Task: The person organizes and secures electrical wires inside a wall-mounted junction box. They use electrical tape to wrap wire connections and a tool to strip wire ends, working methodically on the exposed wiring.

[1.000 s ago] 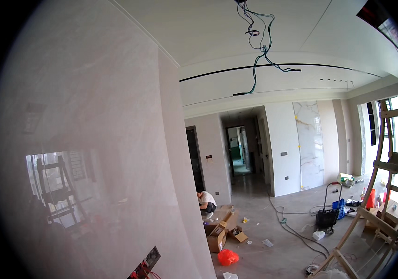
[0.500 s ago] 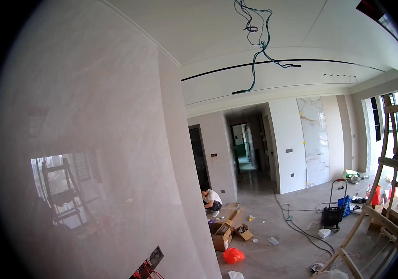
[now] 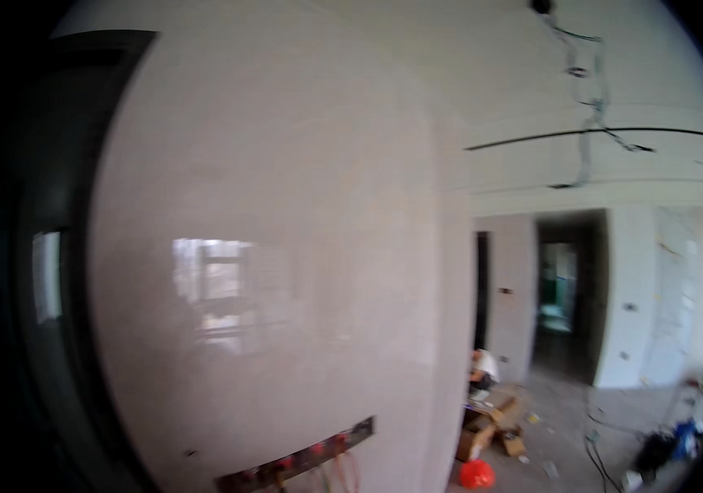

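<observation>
Shifted rightward, the wired wall slot (image 3: 302, 455) shows longer; a dark doorway (image 3: 47, 181) appears left; either hand's state cannot be told.

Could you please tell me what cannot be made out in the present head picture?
The wearer's hands: outside the head view.
Wires at the wall strip: head view, cut off by the lower edge.
Crouching person: head view, details too small and blurred.
Cardboard boxes: head view, contents blurred.

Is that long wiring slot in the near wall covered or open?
Open: wires hang from the long slot, with no cover over it.
</observation>
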Action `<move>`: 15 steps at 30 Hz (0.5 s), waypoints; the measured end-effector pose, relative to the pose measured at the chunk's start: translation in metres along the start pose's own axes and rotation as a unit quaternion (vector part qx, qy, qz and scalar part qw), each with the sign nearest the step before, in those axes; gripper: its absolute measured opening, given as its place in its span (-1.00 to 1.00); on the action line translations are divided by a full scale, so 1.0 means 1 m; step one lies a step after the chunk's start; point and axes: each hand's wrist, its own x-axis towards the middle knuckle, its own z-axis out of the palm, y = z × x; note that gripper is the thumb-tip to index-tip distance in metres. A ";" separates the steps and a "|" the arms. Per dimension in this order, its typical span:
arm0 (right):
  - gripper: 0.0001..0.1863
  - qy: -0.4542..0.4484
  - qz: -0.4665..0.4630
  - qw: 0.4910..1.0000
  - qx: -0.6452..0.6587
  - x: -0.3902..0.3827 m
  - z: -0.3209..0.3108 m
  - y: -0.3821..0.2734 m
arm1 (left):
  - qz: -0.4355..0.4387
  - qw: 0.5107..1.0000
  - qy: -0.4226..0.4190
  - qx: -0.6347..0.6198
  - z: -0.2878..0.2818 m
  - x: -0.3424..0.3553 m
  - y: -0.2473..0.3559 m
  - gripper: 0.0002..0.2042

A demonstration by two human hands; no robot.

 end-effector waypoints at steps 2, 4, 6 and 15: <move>-0.76 -0.019 -0.011 1.000 -0.018 0.001 0.008 -0.001 | -0.012 0.998 -0.056 0.001 0.029 -0.002 0.020 -0.65; -0.76 -0.058 -0.027 0.997 -0.031 0.006 0.017 -0.006 | -0.063 0.989 -0.079 -0.108 0.044 -0.013 0.003 -0.65; -0.76 -0.099 -0.043 0.993 -0.040 0.013 0.029 -0.013 | -0.077 0.990 -0.100 -0.065 0.040 -0.025 0.023 -0.66; -0.75 -0.306 -0.116 0.942 -0.069 0.031 0.093 -0.037 | -0.115 0.991 -0.065 0.033 0.009 -0.051 0.044 -0.68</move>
